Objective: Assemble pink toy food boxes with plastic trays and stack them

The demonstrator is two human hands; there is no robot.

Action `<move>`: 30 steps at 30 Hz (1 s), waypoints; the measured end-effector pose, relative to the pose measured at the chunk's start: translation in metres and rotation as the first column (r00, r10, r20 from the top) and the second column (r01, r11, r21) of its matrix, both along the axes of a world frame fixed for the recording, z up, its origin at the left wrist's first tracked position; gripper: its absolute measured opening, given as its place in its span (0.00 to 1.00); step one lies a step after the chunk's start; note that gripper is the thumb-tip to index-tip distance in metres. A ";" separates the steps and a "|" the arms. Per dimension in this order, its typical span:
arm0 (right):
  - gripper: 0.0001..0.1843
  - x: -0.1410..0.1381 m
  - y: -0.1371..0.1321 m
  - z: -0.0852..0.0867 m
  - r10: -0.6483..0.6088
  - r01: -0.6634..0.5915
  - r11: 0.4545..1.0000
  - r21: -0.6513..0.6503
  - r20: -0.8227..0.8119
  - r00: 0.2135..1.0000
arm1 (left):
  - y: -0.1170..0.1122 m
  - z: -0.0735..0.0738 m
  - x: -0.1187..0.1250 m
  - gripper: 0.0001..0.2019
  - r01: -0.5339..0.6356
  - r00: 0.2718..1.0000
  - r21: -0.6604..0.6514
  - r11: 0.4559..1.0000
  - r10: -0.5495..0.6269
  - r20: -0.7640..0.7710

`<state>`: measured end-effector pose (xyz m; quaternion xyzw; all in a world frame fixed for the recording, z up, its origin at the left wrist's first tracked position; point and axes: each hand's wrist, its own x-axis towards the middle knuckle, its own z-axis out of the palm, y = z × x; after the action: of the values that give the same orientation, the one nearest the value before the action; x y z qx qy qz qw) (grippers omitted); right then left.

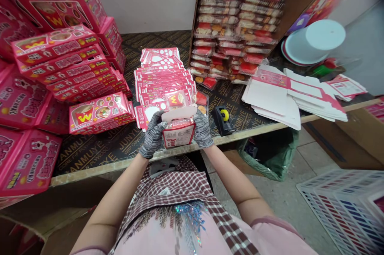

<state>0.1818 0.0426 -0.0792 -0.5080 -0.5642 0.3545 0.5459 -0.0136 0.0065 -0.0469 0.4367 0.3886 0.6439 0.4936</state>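
Observation:
My left hand (153, 134) and my right hand (203, 128), both in grey knitted gloves, grip a small pink-and-white carton (179, 135) from its two sides at the table's front edge. The carton's end flap (179, 114) stands up, and clear plastic packaging shows just inside the opening. Right behind it lies a spread stack of flat pink cartons (165, 83). A clear pack of toy food (201, 101) rests beside my right fingers. A black tape dispenser (223, 121) with a yellow core stands to the right of my right hand.
Closed pink boxes (100, 113) are piled on the left. An upright brown carton (195, 19) holds clear toy packs (231, 43) at the back. Flat white-backed cartons (267, 93) and a pale blue tub (324, 35) lie right. Below stand a green-lined bin (282, 163) and a plastic crate (339, 195).

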 end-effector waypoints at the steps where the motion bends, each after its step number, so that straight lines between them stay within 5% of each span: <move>1: 0.19 -0.001 0.000 0.007 -0.019 0.018 1.000 -0.009 -0.043 0.999 | -0.002 0.009 -0.004 0.19 0.005 1.000 0.018 1.000 -0.004 -0.028; 4: 0.15 -0.006 -0.005 0.026 0.041 -0.046 0.999 -0.015 -0.261 0.964 | -0.013 0.036 -0.017 0.08 0.044 0.964 0.113 0.993 -0.012 -0.266; 9: 0.23 -0.012 -0.021 0.036 0.142 -0.101 0.988 0.115 -0.453 0.880 | -0.025 0.054 -0.025 0.10 0.124 0.827 0.210 0.970 0.016 -0.562; 12: 0.17 -0.006 -0.029 0.036 0.130 -0.090 0.978 0.187 -0.216 0.968 | -0.023 0.055 -0.026 0.09 0.103 0.721 0.223 0.969 0.082 -0.688; 15: 0.09 0.002 -0.031 0.043 0.081 -0.086 0.971 0.224 0.034 0.996 | -0.018 0.056 -0.025 0.11 0.080 0.713 0.221 0.972 0.099 -0.694; 21: 0.07 0.014 -0.017 0.066 0.193 -0.199 0.970 0.141 0.052 0.980 | -0.019 0.061 -0.021 0.07 0.116 0.751 0.219 0.969 0.059 -0.658; 25: 0.10 0.022 -0.014 0.062 0.290 -0.300 0.945 0.133 0.088 0.953 | -0.032 0.054 -0.027 0.06 0.197 0.637 0.334 0.922 0.139 -0.758; 30: 0.16 0.032 -0.032 0.047 0.291 -0.393 0.866 0.310 0.327 0.899 | -0.031 0.047 -0.019 0.07 0.248 0.465 0.403 0.881 0.257 -0.847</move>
<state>0.2135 0.0104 -0.0324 -0.3308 -0.7710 0.2617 0.4770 -0.0322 -0.0249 -0.0002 0.8106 0.4182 0.3987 0.0955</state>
